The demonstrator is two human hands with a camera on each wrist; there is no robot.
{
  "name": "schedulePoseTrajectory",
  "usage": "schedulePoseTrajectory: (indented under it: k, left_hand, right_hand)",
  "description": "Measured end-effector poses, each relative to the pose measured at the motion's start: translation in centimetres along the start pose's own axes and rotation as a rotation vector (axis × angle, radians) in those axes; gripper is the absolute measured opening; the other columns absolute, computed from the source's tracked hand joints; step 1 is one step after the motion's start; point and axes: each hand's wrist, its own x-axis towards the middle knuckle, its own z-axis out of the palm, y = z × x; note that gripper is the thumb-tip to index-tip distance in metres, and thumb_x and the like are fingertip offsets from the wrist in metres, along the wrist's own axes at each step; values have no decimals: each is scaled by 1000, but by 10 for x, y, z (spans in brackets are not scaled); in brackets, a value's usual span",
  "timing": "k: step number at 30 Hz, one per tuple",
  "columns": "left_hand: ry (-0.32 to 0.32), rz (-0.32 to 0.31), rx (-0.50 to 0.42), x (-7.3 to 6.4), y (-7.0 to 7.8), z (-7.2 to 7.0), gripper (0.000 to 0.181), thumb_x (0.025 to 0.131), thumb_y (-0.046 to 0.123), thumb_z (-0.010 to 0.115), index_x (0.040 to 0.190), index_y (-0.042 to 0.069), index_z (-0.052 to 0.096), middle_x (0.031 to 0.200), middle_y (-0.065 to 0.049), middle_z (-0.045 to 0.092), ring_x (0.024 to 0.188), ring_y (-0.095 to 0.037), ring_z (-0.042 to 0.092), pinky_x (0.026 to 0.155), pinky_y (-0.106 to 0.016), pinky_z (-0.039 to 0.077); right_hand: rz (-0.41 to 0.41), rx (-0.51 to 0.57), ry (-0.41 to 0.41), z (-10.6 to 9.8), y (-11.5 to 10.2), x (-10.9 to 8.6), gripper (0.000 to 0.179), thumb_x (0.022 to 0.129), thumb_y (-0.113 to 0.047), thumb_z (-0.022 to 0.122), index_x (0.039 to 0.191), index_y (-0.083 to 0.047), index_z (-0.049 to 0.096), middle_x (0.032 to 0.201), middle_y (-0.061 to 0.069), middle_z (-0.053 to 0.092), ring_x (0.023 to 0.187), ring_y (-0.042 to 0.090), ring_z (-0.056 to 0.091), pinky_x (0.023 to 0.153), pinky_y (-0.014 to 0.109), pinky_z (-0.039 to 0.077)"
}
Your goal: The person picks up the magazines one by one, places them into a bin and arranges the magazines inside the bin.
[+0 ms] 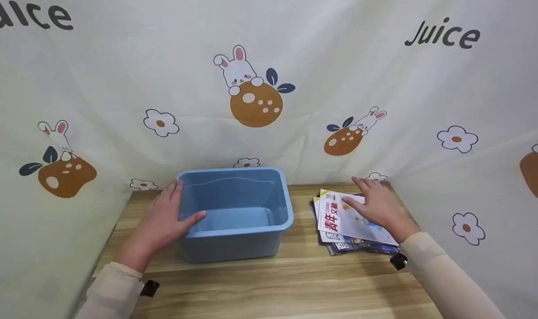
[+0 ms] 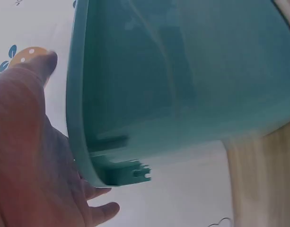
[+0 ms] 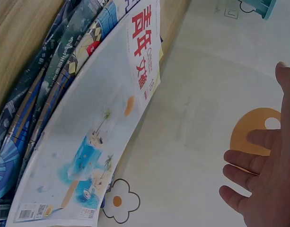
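A blue plastic bin (image 1: 233, 243) stands upright on the wooden table. My left hand (image 1: 162, 221) is at its left side, thumb spread over the front left corner in the head view. From the left wrist, that hand (image 2: 36, 146) lies along the outside of the bin's rim (image 2: 76, 109), fingers fairly straight. To the right lies a stack of magazines (image 1: 339, 217), its top one white with red characters. My right hand (image 1: 379, 204) hovers over the stack's right part with fingers spread. In the right wrist view, the hand (image 3: 272, 170) holds nothing and stands apart from the top magazine (image 3: 97, 137).
A pale curtain (image 1: 184, 79) printed with rabbits, oranges and flowers hangs behind the table and along both sides. The wooden tabletop (image 1: 269, 288) runs in front of the bin and between it and the magazines. A small dark device (image 1: 150, 289) sits at each wrist.
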Motion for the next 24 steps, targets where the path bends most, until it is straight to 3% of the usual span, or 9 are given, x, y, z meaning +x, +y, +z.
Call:
schedulePoseTrajectory:
  k: [6, 10, 24]
  left_hand:
    - [-26, -31, -52, -6, -6, 7, 134, 94, 85, 62, 173, -10, 9, 180, -33, 9, 166, -55, 11, 129, -77, 12]
    - [-27, -44, -64, -9, -11, 10, 138, 93, 85, 65, 171, -12, 6, 180, -35, 5, 165, -57, 9, 128, -78, 13]
    - [-35, -29, -16, -9, -8, 17, 145, 89, 89, 65, 170, -15, 4, 178, -37, 2, 164, -58, 8, 127, -75, 19]
  right_hand:
    - [-58, 55, 83, 8, 8, -11, 89, 105, -70, 62, 163, -5, 52, 160, 26, 55, 147, 51, 50, 120, 73, 40]
    - [-49, 118, 89, 16, 15, -20, 83, 105, -64, 66, 158, -1, 56, 155, 27, 59, 144, 51, 53, 119, 72, 40]
    - [219, 297, -88, 36, 66, -41, 97, 106, -71, 59, 168, 2, 40, 166, 41, 39, 154, 63, 35, 123, 78, 31]
